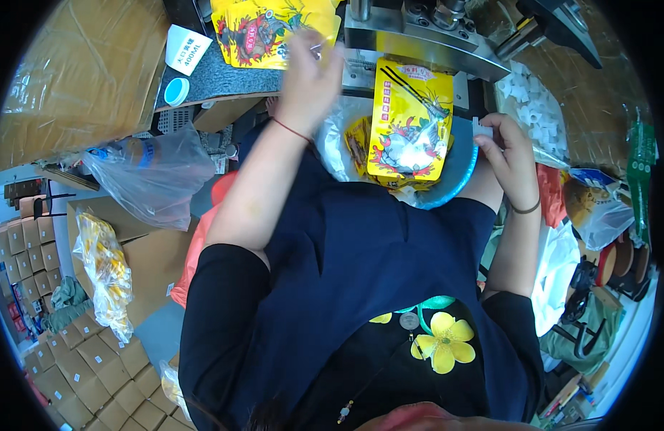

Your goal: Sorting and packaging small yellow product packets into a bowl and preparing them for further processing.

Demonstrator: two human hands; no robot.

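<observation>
My left hand (314,82) is blurred by motion over the right edge of a stack of yellow printed pouches (235,43); its fingers are too smeared to read. In front of me, a single yellow pouch (411,122) hangs flat with its top edge by the metal bar (425,50) of a machine. Below it is a blue basin (461,176) with more yellow pouches (357,147) inside, partly hidden. At the basin's right rim, my right hand (510,154) pinches a small white plastic piece (480,128) between thumb and fingers.
A clear bag of small white pieces (533,108) sits right of the machine. On the left ledge are a white paper label (187,50) and a round blue-rimmed lid (177,92). A clear plastic bag (152,172) hangs below. Stacked cardboard boxes (95,366) fill the lower left.
</observation>
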